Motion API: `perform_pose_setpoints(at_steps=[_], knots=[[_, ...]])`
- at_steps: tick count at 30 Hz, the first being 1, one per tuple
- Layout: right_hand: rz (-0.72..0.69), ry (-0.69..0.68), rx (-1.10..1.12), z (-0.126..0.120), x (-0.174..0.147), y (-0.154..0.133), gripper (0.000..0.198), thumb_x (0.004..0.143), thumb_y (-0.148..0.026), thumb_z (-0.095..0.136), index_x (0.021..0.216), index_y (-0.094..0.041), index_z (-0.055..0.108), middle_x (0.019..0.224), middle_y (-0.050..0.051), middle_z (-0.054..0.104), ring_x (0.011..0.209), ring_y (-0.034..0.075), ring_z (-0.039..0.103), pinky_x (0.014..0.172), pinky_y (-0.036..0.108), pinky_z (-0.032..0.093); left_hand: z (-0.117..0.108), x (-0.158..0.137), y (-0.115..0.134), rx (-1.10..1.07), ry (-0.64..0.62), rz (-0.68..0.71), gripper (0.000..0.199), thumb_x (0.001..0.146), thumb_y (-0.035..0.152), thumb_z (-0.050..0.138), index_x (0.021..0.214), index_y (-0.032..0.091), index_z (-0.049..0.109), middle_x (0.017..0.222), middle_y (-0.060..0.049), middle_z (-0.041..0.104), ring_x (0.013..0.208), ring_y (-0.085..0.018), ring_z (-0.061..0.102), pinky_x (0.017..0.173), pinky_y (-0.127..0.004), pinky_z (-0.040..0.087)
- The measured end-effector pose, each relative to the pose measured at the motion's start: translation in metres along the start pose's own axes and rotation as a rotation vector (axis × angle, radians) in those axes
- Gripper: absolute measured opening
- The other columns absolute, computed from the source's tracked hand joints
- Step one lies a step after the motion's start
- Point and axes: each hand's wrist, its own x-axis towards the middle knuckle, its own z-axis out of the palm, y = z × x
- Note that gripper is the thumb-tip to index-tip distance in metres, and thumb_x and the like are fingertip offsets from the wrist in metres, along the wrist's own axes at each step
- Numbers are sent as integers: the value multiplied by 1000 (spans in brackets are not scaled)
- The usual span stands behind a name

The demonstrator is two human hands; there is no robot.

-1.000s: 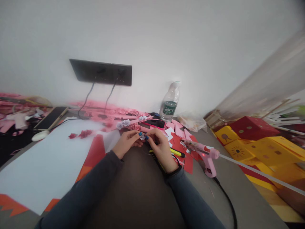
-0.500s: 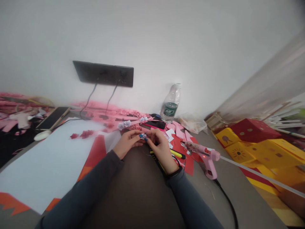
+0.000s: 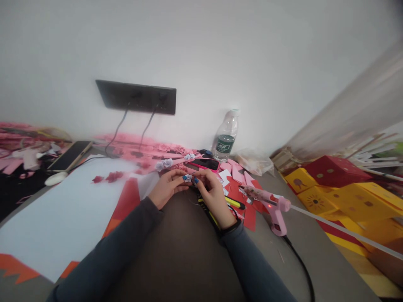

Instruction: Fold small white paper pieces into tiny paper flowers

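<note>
Between my fingertips is a small white paper flower [image 3: 188, 178], partly covered by the thumbs. My left hand [image 3: 168, 188] pinches it from the left, blue thumbnail showing. From the other side my right hand [image 3: 212, 197] meets it with thumb and fingers, a dark band at the wrist. Just behind the hands lie pink paper stems [image 3: 179, 160] bearing white paper blossoms [image 3: 164, 164]. A black-and-yellow tool [image 3: 209, 214] is partly hidden beneath my right hand, and a yellow cutter [image 3: 235, 203] lies beside it.
A pink hot glue gun [image 3: 272, 205] with a lit red light stands on the right, its cord running forward. Red and pink paper scraps [image 3: 234, 184], a water bottle [image 3: 225, 140] and yellow boxes [image 3: 355, 201] surround it. Large white paper [image 3: 72, 214] covers the left.
My thumbs have drawn slightly apart, and more of the white flower shows between them. Both hands stay in about the same place; the other things have not moved.
</note>
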Motion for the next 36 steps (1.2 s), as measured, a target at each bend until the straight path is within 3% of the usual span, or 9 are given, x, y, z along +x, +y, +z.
perform_pose_setpoints(at_steps=[6,14,20,25,28,32,36], knots=[[-38,-48,-34,-1,2,0,15,84,-18,61,98,-21,63,77,-1,54,59,14,45,54,27,37,0,1,-1,-6,-7,21,25,66,19,84,82,14,67,84,-1,71,75,-11,68,68,-22,57],[-51,-52,-33,0,4,4,25,80,-13,64,103,-22,66,79,-1,51,61,14,45,54,27,37,-3,2,-3,25,-35,37,31,66,22,85,90,14,68,96,-6,73,88,-15,68,75,-25,56],[-66,-62,-34,1,3,7,30,82,-13,60,109,-22,68,80,0,49,61,14,44,54,27,38,-4,2,-7,166,-57,115,35,65,23,83,95,15,67,99,-7,72,93,-18,68,77,-28,55],[-28,-31,34,2,2,7,37,83,-14,56,119,-23,60,88,2,56,63,14,50,57,27,43,-6,3,-5,258,-7,317,28,73,27,74,98,16,67,103,-7,72,92,-19,68,80,-30,56],[10,16,70,3,1,9,33,86,-17,54,119,-22,56,88,1,58,63,13,52,57,27,43,-12,5,1,304,181,493,24,74,25,71,96,18,63,87,-2,70,78,-15,67,77,-28,55],[21,26,59,4,0,9,31,87,-17,52,117,-21,55,87,1,58,64,13,52,58,26,43,-19,6,8,383,375,639,21,78,26,67,97,19,62,91,-3,67,86,-17,66,82,-29,53],[22,29,49,4,0,6,31,87,-17,51,117,-21,55,87,1,58,65,14,52,58,26,43,-19,4,8,834,282,713,9,81,21,63,89,20,68,86,-4,66,81,-19,62,77,-29,50]])
